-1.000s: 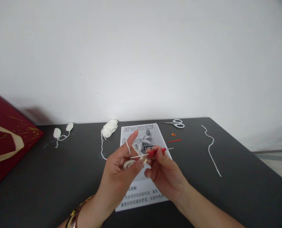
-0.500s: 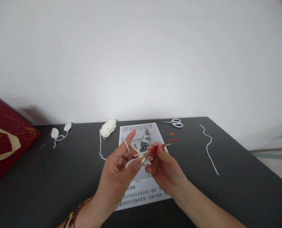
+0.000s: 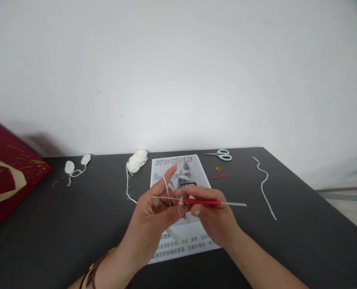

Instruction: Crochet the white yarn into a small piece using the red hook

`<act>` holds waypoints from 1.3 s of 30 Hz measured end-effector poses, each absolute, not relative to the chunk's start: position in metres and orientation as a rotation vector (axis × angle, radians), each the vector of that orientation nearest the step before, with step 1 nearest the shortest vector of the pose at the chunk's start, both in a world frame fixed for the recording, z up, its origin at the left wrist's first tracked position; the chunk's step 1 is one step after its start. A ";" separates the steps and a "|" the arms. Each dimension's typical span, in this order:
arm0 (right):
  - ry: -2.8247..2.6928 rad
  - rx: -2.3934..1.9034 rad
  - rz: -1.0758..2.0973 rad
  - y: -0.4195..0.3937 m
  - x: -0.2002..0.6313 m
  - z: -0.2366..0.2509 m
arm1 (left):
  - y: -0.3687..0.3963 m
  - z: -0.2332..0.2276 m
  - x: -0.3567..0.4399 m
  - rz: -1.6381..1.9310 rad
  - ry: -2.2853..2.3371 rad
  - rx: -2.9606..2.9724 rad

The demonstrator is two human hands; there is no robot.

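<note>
— Red-handled, that crochet hook [image 3: 201,202]: where is it?

— Level, above the printed sheet [image 3: 183,208], raised off the table. The right hand [image 3: 214,218] pinches its red grip between thumb and fingers, and the bare metal ends stick out on both sides, one past the left hand's fingers.

— And the left hand [image 3: 154,218]?

— Closed on a small piece of white crochet work [image 3: 174,233], thumb against fingertips, with the white yarn [image 3: 166,185] looped over the raised forefinger. A banded bracelet sits on that wrist.

— Where does the yarn run?

— Up toward a loose white ball [image 3: 137,161] near the table's far edge (the strand trails down the left of the sheet).

— What about the surface?

— Matte dark grey table [image 3: 61,224], its far edge against a plain white wall [image 3: 178,72]. The sheet lies flat at the centre, printed with a grey picture and Chinese characters.

— Other things on it?

— Small white-handled scissors [image 3: 220,155] beyond the sheet to the right, an orange ring marker [image 3: 218,168] and an orange needle [image 3: 219,176] just beside them, then a loose wavy length of white yarn [image 3: 264,186] well to the right. Two small white crocheted pieces [image 3: 76,165] lie far left, near a dark red box with gold print [image 3: 7,172]. Pale floor [image 3: 353,208] shows past the table's right corner.
</note>
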State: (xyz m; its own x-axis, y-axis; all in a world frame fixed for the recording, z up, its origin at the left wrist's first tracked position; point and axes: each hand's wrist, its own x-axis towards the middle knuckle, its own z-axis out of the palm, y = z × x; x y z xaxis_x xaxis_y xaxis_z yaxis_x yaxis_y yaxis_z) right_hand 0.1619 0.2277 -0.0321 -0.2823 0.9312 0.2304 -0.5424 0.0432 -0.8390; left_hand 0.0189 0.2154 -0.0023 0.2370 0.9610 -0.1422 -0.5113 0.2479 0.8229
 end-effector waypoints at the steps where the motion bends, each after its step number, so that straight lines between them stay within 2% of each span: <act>1: -1.171 -0.547 1.494 0.228 0.164 -0.030 | 0.217 -0.003 0.018 1.113 0.736 0.730; 7: -1.370 -0.577 1.322 0.230 0.169 -0.026 | 0.222 -0.004 0.015 1.059 0.717 0.757; 15: -0.883 -0.439 1.579 0.229 0.160 -0.033 | 0.222 -0.001 0.014 1.106 0.670 0.826; 22: -0.678 -0.418 1.742 0.226 0.158 -0.031 | 0.216 -0.001 0.013 1.155 0.608 0.884; 39: -0.734 -0.444 1.699 0.227 0.160 -0.021 | 0.209 0.004 0.016 1.253 0.693 1.006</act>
State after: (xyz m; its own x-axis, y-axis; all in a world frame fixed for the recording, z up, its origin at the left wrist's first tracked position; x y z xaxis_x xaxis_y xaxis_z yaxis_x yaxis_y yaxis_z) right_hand 0.1603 0.2270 -0.0212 -0.2545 0.9630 0.0883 -0.7247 -0.1294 -0.6768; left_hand 0.0158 0.2090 0.0037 0.2107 0.9729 0.0952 -0.4367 0.0065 0.8996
